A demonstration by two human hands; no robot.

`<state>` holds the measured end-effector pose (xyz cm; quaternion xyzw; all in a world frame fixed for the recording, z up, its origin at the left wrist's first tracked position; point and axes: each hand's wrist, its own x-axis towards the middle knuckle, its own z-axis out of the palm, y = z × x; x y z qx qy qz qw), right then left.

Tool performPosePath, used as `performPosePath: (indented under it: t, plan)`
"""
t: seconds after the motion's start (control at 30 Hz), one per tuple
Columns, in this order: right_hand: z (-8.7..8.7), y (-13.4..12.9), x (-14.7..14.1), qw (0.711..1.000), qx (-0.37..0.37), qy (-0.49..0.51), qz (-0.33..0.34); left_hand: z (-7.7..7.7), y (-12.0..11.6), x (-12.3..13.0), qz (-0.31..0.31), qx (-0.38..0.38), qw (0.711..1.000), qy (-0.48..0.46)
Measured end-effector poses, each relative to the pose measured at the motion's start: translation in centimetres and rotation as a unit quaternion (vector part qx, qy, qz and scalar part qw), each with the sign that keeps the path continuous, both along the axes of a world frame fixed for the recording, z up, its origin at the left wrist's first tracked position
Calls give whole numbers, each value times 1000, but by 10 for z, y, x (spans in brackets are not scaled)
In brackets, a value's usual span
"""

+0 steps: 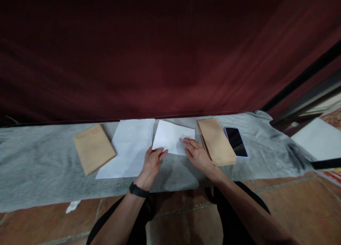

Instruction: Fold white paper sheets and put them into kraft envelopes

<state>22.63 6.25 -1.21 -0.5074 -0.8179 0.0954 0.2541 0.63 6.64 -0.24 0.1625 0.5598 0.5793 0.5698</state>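
A folded white sheet of paper (170, 135) lies in front of me on the grey cloth. My left hand (152, 163) pinches its near left corner between thumb and fingers. On its right part rests my right hand (195, 151), fingers spread over the paper. Larger white sheets (130, 149) lie flat to the left, close beside the folded one. A stack of brown envelopes (217, 140) sits just right of my right hand. Another pile of brown envelopes (94, 149) overlaps the left edge of the large sheets.
A phone (236, 142) with a dark screen lies right of the envelope stack. The grey cloth (39, 163) covers a long narrow surface, with a dark red curtain (165, 60) behind. A white scrap (72, 206) is on the tiled floor (298, 202).
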Motion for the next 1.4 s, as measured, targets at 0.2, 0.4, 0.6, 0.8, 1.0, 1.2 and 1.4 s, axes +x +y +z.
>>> performPosePath:
  t: [0.2,0.4,0.6,0.8,1.0,1.2,1.4]
  plan:
    - [-2,-5,-13,1000,-4,-6,20,-7,-22,9,-7,8,1000,-4]
    - [-11,-18,-20,997,-26,-59,37,-5,-34,10,-58,44,995,73]
    - [-18,-27,-23,994,-15,-110,22,14,-40,-4,-110,128,860,482]
    - [-21,-26,-24,993,-6,-113,19,12,-52,18,-204,250,619,716]
    - [-24,-27,-25,993,-3,-116,22,-29,-51,34,-281,287,553,730]
    - [-33,-34,-21,990,16,-138,7,-37,-52,27,-300,262,520,755]
    - [-35,-42,-20,987,39,-143,-59,-38,-54,27,-274,217,523,777]
